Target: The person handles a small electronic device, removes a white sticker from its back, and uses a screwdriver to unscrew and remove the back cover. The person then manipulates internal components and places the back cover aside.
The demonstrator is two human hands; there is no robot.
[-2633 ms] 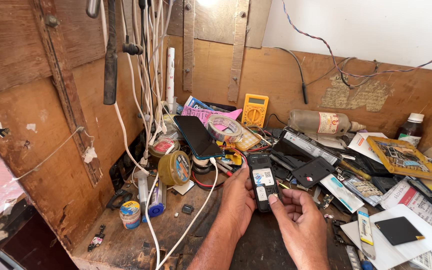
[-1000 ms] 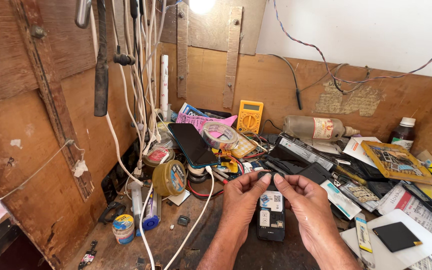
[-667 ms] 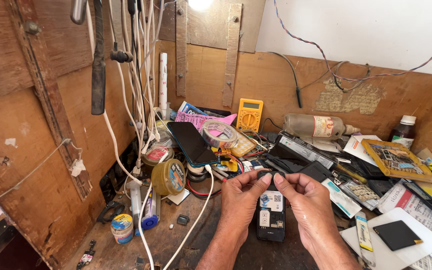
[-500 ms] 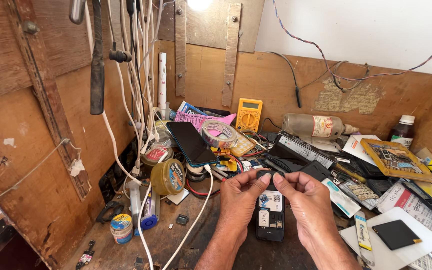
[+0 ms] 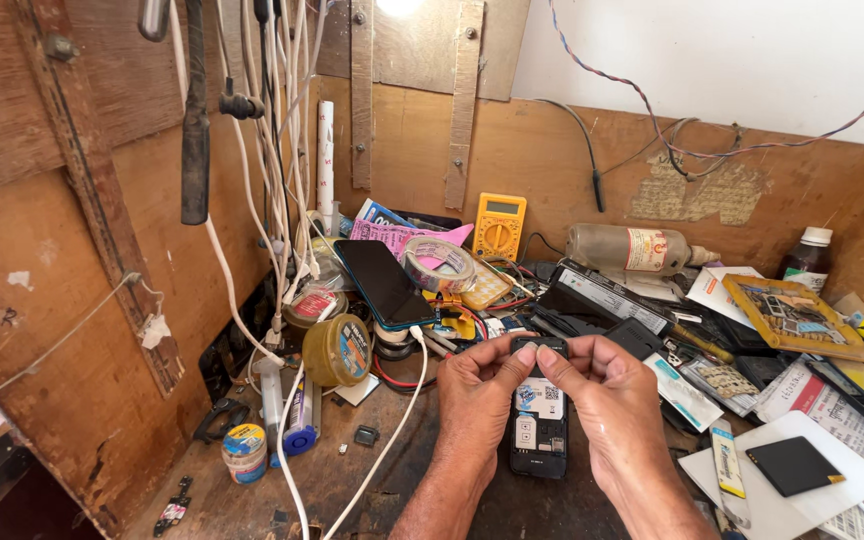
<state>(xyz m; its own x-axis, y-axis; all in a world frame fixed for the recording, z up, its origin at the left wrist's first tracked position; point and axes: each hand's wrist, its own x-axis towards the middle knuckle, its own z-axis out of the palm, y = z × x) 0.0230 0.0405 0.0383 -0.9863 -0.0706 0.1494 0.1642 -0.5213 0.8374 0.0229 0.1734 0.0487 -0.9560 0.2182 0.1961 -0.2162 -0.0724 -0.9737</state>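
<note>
Cluttered workbench [image 5: 352, 480] — both hands [image 5: 542, 385] pinching phone [image 5: 539, 420]

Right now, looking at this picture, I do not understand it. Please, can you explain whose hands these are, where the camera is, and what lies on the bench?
The camera sits on a person's head and looks down at a cluttered wooden workbench. The left hand and right hand pinch the top end of an opened black mobile phone lying back-up on the bench. Around it lie a smartphone, a roll of clear tape, a yellow multimeter and a flat black battery.
</note>
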